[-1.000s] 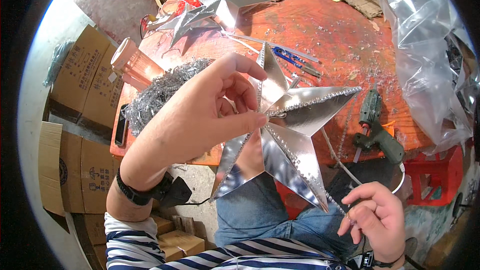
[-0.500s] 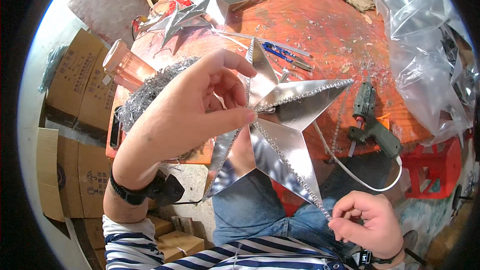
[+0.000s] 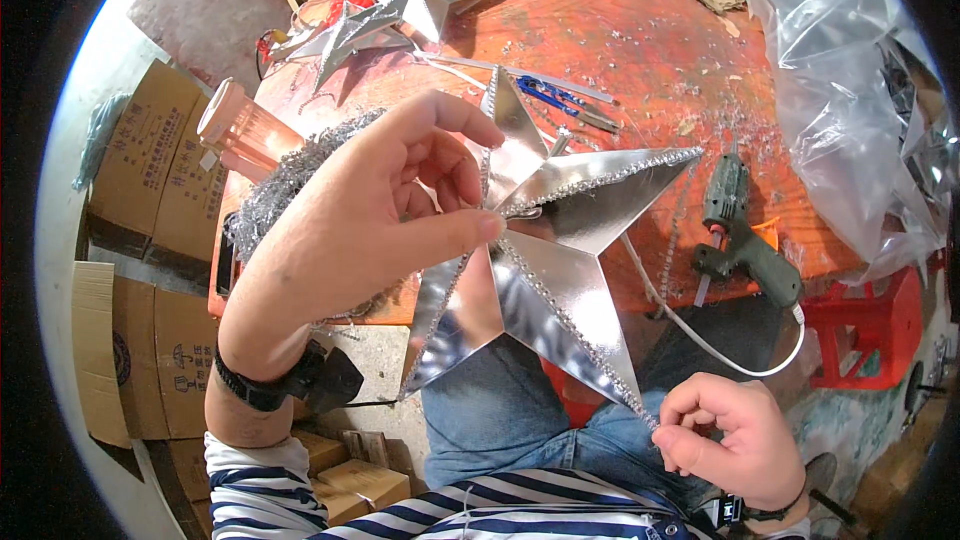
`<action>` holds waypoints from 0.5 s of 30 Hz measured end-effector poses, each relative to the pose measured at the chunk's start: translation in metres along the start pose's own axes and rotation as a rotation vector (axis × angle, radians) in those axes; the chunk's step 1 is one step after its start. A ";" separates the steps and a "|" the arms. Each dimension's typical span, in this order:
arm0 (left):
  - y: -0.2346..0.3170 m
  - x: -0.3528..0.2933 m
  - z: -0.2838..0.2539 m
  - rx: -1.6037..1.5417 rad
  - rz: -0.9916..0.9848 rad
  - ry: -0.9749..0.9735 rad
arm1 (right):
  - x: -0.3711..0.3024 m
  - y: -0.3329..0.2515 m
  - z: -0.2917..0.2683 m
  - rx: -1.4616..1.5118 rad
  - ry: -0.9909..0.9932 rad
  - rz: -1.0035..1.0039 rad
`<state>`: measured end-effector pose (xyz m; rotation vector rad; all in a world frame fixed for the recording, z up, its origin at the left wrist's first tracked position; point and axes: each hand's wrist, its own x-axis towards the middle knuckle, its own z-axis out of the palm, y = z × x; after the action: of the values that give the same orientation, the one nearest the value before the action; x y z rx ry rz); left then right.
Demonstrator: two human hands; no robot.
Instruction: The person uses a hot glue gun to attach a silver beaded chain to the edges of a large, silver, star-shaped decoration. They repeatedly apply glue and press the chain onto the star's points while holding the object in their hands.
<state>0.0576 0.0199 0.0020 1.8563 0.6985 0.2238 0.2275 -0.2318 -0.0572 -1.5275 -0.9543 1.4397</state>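
Observation:
A shiny silver five-pointed star (image 3: 590,285) is held over my lap at the table's near edge. My left hand (image 3: 390,190) grips it, thumb at the centre and forefinger by the upper point; the other fingers curl behind the thumb. Sparkly beaded trim (image 3: 560,310) runs along ridges of the star, down to the lower right point. At that tip my right hand (image 3: 735,435) pinches the trim's end between thumb and forefinger. Part of the star's left side is hidden behind my left hand.
On the red-orange table (image 3: 640,50) lie a dark green glue gun (image 3: 728,190) with a white cord, blue-handled pliers (image 3: 565,100), a tinsel heap (image 3: 285,185), a pinkish plastic cup (image 3: 250,130) and more silver stars (image 3: 425,15). Clear plastic (image 3: 840,90) drapes the right side. Cardboard boxes (image 3: 150,160) stand left.
The star and my left hand have shifted slightly left and up in the picture, as has the table scene. My right hand keeps its pinch at the lower right tip.

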 end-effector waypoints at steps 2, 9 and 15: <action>-0.001 0.001 0.000 -0.001 0.003 -0.002 | 0.002 0.003 0.000 0.022 -0.004 0.007; 0.000 -0.001 0.001 0.004 0.008 -0.002 | 0.005 0.006 0.001 0.003 -0.023 -0.026; -0.002 -0.001 0.000 -0.002 0.020 -0.003 | 0.007 0.004 -0.001 -0.109 -0.025 -0.108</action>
<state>0.0559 0.0202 0.0002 1.8614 0.6777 0.2340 0.2288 -0.2273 -0.0633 -1.5148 -1.1294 1.3529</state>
